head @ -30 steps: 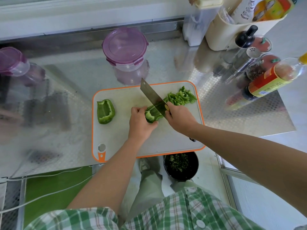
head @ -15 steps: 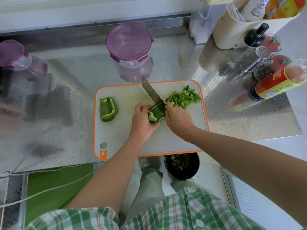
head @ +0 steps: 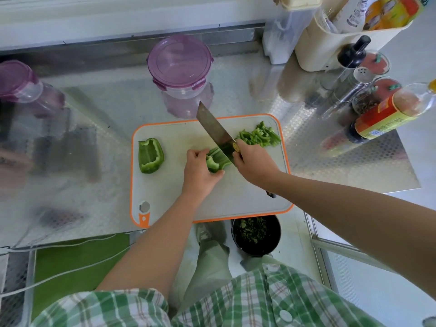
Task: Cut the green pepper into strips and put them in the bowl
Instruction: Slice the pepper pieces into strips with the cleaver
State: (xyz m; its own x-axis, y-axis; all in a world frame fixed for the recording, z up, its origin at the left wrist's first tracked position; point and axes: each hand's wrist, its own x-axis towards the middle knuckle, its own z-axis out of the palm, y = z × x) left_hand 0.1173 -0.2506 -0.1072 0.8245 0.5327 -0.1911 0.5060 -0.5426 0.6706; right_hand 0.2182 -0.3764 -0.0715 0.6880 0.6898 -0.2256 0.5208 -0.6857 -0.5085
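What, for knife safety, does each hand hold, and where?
Right hand grips the cleaver by its handle; left hand holds the pepper piece at its uncut end.

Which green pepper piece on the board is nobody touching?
The pepper piece lying alone at the left end of the cutting board; the other piece is gripped by the left hand under the cleaver.

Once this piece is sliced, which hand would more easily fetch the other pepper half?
Likely the left. The left hand holds the pepper piece on the side nearer the uncut half, while the right hand grips the knife, farther from it.
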